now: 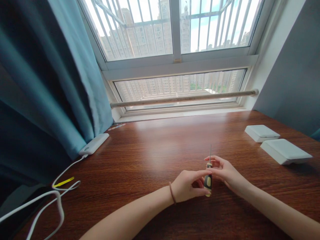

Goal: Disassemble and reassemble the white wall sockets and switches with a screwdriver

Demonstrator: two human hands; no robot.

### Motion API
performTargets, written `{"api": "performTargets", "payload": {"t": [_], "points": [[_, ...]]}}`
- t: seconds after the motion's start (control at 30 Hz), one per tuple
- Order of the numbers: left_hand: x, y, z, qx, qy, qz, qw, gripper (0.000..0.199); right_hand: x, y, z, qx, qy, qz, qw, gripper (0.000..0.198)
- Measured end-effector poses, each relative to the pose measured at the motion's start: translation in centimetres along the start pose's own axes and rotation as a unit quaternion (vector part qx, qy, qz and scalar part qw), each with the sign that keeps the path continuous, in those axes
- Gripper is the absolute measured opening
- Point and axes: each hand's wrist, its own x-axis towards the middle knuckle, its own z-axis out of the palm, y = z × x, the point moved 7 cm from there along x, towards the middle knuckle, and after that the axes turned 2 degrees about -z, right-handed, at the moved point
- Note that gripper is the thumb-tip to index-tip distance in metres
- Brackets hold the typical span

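Note:
A screwdriver (208,181) with a black and pale yellow handle is held between my two hands, its thin metal shaft pointing away toward the window. My left hand (191,185), with a brown band at the wrist, grips the handle from the left, thumb near its butt end. Around the neck of the handle, close to the shaft, the fingers of my right hand (223,170) are closed from the right side. Some fingertips of both hands are hidden behind the tool or the other fingers.
Two white box-like switch panels (286,151) rest on the wooden table (155,146) at the right. A white power bank (94,144) lies by the blue curtain (72,73), with a white cable (60,206) and a yellow strip (64,182). A barred window stands behind.

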Motion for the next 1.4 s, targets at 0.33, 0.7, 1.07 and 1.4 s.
{"api": "performTargets", "payload": {"t": [0.33, 0.7, 1.07, 1.4], "points": [[-0.4, 2.1, 0.9, 0.175, -0.030, 0.149, 0.973, 0.046, 0.0, 0.2, 0.3, -0.131, -0.015, -0.012, 0.991, 0.034], [-0.4, 2.6, 1.4, 0.254, -0.030, 0.157, 0.954, 0.022, 1.0, -4.3, -6.3, -0.596, 0.099, -0.074, 0.794, 0.027], [-0.4, 2.4, 1.4, 0.261, -0.026, 0.160, 0.952, 0.021, 1.2, -3.5, -7.0, -0.707, 0.082, -0.030, 0.701, 0.039], [-0.3, 2.5, 1.6, 0.280, -0.033, 0.162, 0.946, 0.022, 1.2, -3.9, -7.2, -0.717, 0.085, -0.011, 0.692, 0.033]]}}
